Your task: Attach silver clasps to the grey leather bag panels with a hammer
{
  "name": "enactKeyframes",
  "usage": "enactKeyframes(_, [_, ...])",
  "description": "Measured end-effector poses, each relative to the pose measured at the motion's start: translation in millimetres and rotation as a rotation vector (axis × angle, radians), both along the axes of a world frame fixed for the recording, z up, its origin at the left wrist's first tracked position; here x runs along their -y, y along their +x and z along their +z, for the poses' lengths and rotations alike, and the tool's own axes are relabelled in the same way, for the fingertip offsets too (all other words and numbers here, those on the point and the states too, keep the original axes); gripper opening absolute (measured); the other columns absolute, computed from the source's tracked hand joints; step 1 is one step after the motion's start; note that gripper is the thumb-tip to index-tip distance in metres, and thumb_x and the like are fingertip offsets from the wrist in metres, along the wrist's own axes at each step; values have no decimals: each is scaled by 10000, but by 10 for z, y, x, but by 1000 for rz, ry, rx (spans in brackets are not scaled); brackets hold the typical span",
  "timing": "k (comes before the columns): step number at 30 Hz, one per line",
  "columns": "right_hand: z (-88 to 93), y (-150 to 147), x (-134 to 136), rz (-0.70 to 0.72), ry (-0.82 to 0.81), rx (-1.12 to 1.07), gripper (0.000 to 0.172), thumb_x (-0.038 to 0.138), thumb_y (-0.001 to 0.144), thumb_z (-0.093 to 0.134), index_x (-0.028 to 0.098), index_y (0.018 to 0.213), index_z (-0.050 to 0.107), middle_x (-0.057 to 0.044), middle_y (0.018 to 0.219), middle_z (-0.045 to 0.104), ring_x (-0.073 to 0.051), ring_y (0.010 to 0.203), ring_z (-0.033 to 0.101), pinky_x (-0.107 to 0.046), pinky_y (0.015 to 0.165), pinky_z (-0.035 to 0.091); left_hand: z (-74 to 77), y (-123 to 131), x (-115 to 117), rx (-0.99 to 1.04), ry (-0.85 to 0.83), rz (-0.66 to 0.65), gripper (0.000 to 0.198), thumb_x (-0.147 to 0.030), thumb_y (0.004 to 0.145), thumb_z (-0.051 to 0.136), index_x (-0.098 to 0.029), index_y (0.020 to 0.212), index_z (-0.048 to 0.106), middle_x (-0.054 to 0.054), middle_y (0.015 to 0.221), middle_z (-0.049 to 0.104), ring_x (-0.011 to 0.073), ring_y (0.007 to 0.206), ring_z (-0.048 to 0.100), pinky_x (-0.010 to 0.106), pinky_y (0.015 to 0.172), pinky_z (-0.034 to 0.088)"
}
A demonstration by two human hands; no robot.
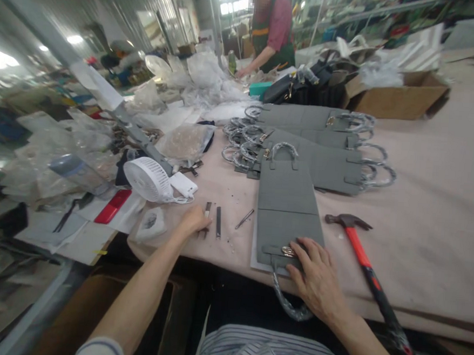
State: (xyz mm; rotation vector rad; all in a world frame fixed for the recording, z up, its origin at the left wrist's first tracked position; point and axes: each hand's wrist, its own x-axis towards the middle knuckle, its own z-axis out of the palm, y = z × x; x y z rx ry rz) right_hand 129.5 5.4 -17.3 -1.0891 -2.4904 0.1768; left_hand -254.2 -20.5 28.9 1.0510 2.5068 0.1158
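Note:
A grey bag panel lies lengthwise before me, with a plastic-wrapped handle at each end and a gold metal clasp near its closer end. My right hand rests on that near end, fingers spread and flat, the tips beside the clasp. To the left, my left hand is closed on a slim metal tool at the table edge; its exact kind is unclear. Beside it lie a dark flat bar and a thin pointed metal tool. The near handle hangs over the edge.
A claw hammer with a red and black handle lies at right. Several similar grey bag panels are stacked behind. A white fan, red phone-like object and plastic bags are left; a cardboard box and co-worker are beyond.

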Motion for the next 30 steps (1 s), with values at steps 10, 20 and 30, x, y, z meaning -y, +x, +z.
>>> enactKeyframes(10, [63, -3, 51, -21, -60, -4, 405, 353, 949, 515, 205, 1320, 582, -143, 1403, 552, -337, 1318, 456, -565, 1105, 346, -7, 120, 383, 402, 425, 147, 274, -391, 752, 693, -135, 809, 612, 52, 711, 710, 201, 701, 713, 304, 670, 589])
enactKeyframes(20, [73, -11, 68, -34, -91, 14, 418, 343, 944, 523, 193, 1330, 576, -143, 1426, 533, -341, 1341, 435, -561, 1132, 311, -154, 1526, 516, 638, 1124, -198, 126, -265, 896, 690, -171, 970, 654, 82, 985, 737, 216, 955, 729, 357, 884, 596])
enactKeyframes(30, [75, -22, 70, -45, -97, 2, 419, 341, 942, 519, 197, 1330, 580, -137, 1426, 534, -345, 1338, 439, -570, 1136, 288, -361, 1636, 498, 498, 1151, -393, 149, -167, 910, 657, -187, 1055, 634, 109, 1117, 720, 231, 1086, 699, 429, 980, 574])
